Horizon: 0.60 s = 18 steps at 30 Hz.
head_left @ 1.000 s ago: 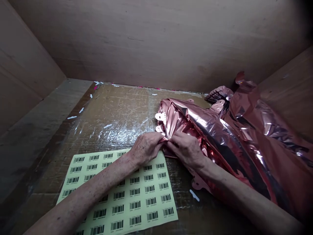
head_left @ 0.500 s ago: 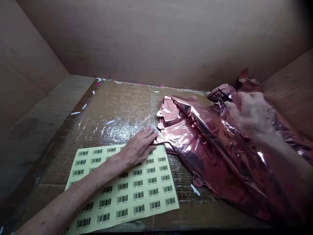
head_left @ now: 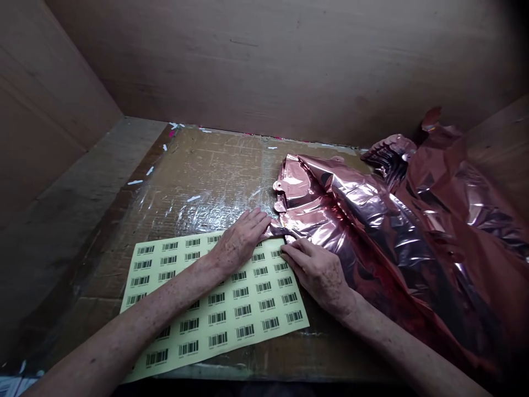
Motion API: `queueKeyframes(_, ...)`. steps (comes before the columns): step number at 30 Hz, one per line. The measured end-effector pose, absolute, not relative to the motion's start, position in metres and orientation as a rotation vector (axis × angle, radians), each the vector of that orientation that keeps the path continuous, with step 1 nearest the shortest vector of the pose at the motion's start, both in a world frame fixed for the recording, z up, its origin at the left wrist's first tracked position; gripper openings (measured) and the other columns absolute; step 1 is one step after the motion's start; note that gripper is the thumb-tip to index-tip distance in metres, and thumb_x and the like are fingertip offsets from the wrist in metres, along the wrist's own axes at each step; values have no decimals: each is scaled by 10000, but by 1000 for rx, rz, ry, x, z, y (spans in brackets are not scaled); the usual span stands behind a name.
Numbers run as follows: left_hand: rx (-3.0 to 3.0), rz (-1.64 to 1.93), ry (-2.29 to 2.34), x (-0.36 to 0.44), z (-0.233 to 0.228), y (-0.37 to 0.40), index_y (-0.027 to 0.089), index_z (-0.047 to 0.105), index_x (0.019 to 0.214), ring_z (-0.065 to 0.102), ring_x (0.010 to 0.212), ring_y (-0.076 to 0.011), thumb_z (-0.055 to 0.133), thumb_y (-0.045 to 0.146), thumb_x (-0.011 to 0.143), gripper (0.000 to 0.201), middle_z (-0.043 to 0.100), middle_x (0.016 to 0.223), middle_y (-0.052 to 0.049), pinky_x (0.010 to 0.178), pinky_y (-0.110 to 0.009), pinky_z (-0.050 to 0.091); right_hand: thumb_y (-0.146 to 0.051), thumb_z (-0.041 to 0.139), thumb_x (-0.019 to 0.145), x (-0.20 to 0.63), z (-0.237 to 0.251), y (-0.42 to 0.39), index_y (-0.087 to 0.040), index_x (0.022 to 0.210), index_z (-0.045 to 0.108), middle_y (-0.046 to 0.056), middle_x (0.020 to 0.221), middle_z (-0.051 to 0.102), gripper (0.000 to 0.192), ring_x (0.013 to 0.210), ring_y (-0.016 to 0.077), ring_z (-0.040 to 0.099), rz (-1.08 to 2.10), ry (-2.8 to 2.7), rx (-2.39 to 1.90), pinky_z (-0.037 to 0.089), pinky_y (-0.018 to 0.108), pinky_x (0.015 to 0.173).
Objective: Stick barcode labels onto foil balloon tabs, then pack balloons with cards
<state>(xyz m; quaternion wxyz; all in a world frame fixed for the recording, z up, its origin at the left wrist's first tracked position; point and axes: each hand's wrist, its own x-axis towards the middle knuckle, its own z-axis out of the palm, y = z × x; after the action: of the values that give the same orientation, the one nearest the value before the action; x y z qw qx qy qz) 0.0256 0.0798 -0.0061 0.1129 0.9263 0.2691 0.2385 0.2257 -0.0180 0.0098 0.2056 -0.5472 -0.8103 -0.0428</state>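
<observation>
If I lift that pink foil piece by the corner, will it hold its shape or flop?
Likely flop: the pink foil lies crumpled in loose folds, so it looks thin and limp. Its glossy surface suggests it may slip between fingers. Probably light, since the left hand and right hand pin its corner with fingertips alone.

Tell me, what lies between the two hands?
In the head view, a corner of the pink foil lies between the left hand and the right hand.

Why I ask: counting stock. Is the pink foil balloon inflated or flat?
Flat: the foil balloon lies crumpled and creased on the cardboard.
</observation>
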Motion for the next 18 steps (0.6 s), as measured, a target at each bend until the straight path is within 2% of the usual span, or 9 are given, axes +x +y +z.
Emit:
queueKeyframes(3,2787,697,742,24,-5,80,88,483,1337,487,1320,-306,371,201,1037,340,583,1299,-169,1108,-521,435,-234,526,999,225,10,-16,-167,957,721,38,830,659,210,699,138,626,-110,-2261,-1538,421,247,631)
queueKeyframes(8,2793,552,623,17,2,81,116,465,1363,434,1349,-351,514,402,988,474,539,1342,-178,1108,-547,420,-238,510,1002,226,11,-14,-185,961,717,24,839,643,218,669,134,608,-73,-2308,-1553,379,254,581)
queueKeyframes(13,2809,551,668,19,1,79,104,467,1359,446,1338,-353,574,376,959,495,550,1334,-183,1119,-550,400,-227,489,1009,227,14,-12,-189,906,711,23,823,640,247,659,132,597,-103,-2355,-1577,351,255,573)
queueKeyframes(18,2801,564,758,24,-6,74,103,471,1364,437,1356,-349,547,328,977,453,543,1349,-181,1135,-557,381,-242,545,981,224,13,-12,-192,927,697,29,870,631,169,681,138,599,-65,-2356,-1687,332,256,565)
